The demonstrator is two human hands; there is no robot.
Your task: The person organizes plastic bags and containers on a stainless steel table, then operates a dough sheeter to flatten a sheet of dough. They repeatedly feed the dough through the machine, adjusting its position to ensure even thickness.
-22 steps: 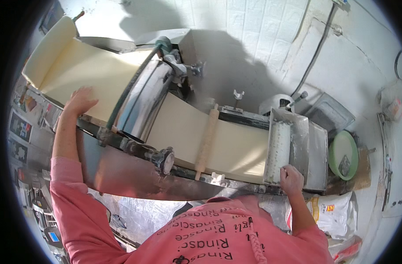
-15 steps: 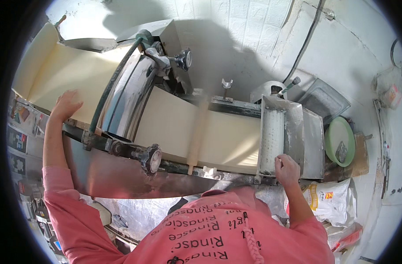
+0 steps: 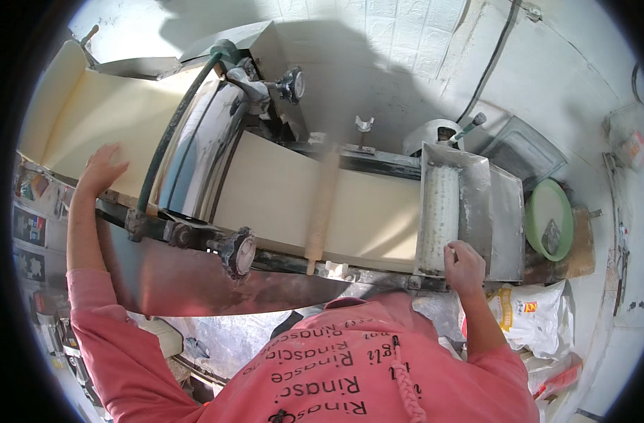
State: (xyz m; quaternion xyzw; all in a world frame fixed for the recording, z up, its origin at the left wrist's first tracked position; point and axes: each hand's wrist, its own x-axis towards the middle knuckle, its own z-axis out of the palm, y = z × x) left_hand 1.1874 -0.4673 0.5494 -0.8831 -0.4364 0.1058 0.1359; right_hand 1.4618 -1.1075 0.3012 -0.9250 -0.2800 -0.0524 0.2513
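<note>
My left hand (image 3: 105, 169) lies with its fingers stretched out at the near edge of a wide pale dough sheet (image 3: 117, 99), left of the machine's rollers (image 3: 205, 144). A second stretch of dough (image 3: 269, 187) runs to the right of those rollers. Across it lies a wooden rolling pin (image 3: 322, 218), its far end blurred. My right hand (image 3: 465, 269) is closed at the near rim of a metal trough (image 3: 475, 201). Inside the trough is a white, floury roller or strip (image 3: 442, 211). Whatever the right fingers may hold is hidden.
Black handwheels (image 3: 238, 252) stick out from the machine's near and far sides. Right of the trough sit a green basin (image 3: 549, 218) and a grey tray (image 3: 525, 148). White sacks (image 3: 540, 321) lie below at the right. A white wall (image 3: 336, 63) stands behind.
The whole view has shifted slightly. Both hands keep almost the same places on the dough and at the trough. The rolling pin still lies across the sheet.
</note>
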